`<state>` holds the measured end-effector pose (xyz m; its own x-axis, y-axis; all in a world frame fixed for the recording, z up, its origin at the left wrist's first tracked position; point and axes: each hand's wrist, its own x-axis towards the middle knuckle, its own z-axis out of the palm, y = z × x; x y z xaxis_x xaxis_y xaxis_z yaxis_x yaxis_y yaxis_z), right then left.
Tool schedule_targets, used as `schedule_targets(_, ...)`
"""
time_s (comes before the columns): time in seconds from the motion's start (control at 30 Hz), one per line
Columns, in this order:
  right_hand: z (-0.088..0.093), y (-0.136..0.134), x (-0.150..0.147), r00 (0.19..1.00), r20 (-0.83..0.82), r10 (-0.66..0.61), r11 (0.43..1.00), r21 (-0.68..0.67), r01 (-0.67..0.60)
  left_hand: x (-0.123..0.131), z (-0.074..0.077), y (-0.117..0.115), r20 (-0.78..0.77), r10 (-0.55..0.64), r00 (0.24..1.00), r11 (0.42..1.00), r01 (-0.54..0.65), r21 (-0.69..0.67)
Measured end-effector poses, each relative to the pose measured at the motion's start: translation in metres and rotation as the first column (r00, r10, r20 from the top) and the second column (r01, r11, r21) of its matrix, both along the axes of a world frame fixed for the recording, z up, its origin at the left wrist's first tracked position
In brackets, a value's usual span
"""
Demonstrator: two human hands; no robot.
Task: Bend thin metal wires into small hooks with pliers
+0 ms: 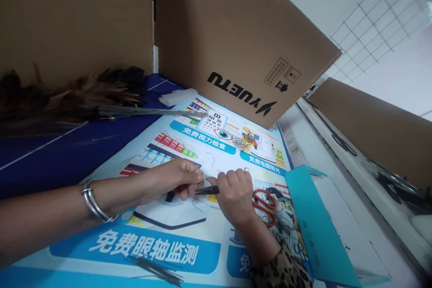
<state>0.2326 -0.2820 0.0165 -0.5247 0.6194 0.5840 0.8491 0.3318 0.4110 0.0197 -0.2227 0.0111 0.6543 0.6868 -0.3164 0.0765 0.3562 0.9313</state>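
Bangles circle the wrist of my left hand [182, 177], whose thumb and fingers are pinched together near the middle of the printed sheet [212, 256]. What they hold is too small to make out. My right hand [234, 193] is wrapped round dark-jawed pliers [206, 190], with the tips pointing left, close to my left fingertips. Thin curved wire pieces [199, 206] lie on the sheet below the pliers. Red-handled scissors [265, 207] and a coil of wire [286, 214] rest just right of my right hand.
Long straight wires [151, 111] and brown feathers [101, 87] lie at the back left. Behind the sheet stands a large cardboard box [236, 45]. An open teal box [320, 229] sits at right. Short dark wires [158, 270] lie at the front.
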Motion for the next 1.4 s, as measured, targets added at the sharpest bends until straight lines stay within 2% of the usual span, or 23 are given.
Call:
schedule_targets(0.23, -0.0023, -0.0001, -0.0015, 1.0, -0.002, 0.003, 1.0, -0.007, -0.003, 0.001, 0.0053, -0.0036, -0.022, -0.003, 1.0, 1.0, 0.002, -0.005)
schedule_targets(0.53, -0.0034, -0.0008, -0.0029, 1.0, -0.012, 0.006, 1.0, 0.003, -0.006, -0.0002, 0.001, -0.0033, -0.011, 0.0, 1.0, 1.0, 0.0, -0.01)
schedule_targets(0.83, -0.0078, -0.0007, -0.0013, 1.0, 0.008, -0.002, 0.999, -0.045, 0.002, 0.0009, 0.0069, -0.0045, -0.008, 0.012, 1.0, 1.0, -0.012, -0.018)
schedule_targets(1.17, -0.0064, -0.0009, -0.0034, 0.999, -0.036, 0.038, 0.999, -0.031, -0.039, 0.0021, 0.0071, -0.0028, -0.043, 0.003, 0.999, 0.998, 0.0, 0.067)
schedule_targets(1.3, -0.0094, -0.004, -0.0033, 1.0, -0.003, -0.009, 0.992, -0.128, 0.009, 0.0029, 0.0046, -0.0011, -0.103, 0.023, 0.994, 0.992, -0.01, 0.128)
schedule_targets(1.4, -0.0094, -0.007, -0.0067, 0.994, 0.041, -0.098, 0.944, -0.311, 0.106, 0.0008, 0.0084, -0.0016, -0.211, 0.043, 0.977, 0.961, 0.017, 0.274)
